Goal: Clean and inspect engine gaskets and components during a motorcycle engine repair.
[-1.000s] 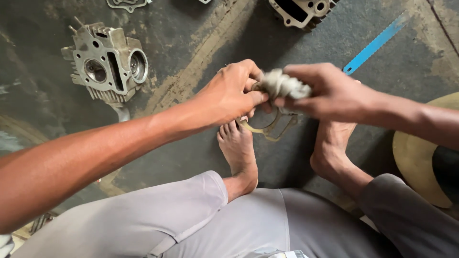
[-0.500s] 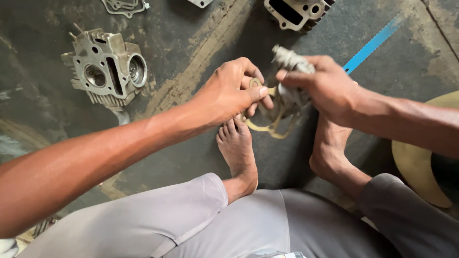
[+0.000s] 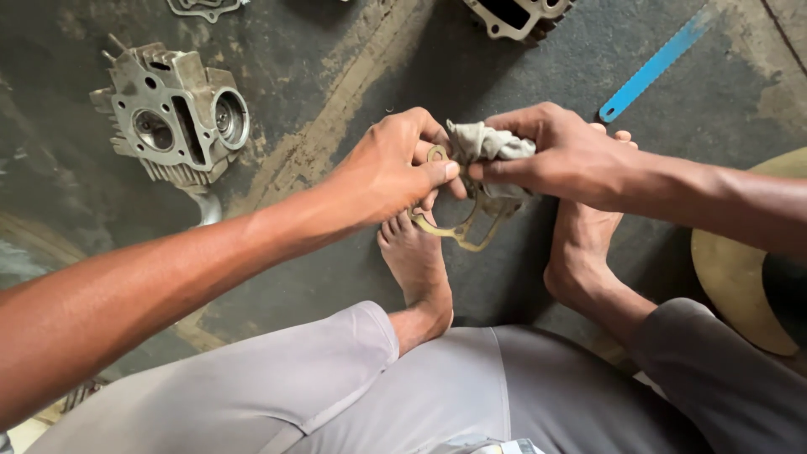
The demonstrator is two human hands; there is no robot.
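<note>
My left hand [image 3: 391, 168] pinches the top edge of a thin tan gasket [image 3: 458, 231] held in the air above my bare feet. My right hand [image 3: 563, 155] presses a crumpled grey rag [image 3: 483, 143] against the same gasket, right beside my left thumb. The rag hides most of the gasket's upper part; only its lower loop and one small ring show. Both hands touch over the dark floor, between my knees in grey trousers.
A grey metal cylinder head [image 3: 172, 113] lies on the stained concrete floor [image 3: 336, 76] at the left. Another engine casting [image 3: 517, 15] sits at the top edge. A blue hacksaw blade [image 3: 656, 63] lies at the upper right, and a tan curved object [image 3: 740, 282] is at the right.
My right hand with the rag has moved back down onto the gasket next to my left thumb, after being raised higher half a second ago. My left hand kept its hold.
</note>
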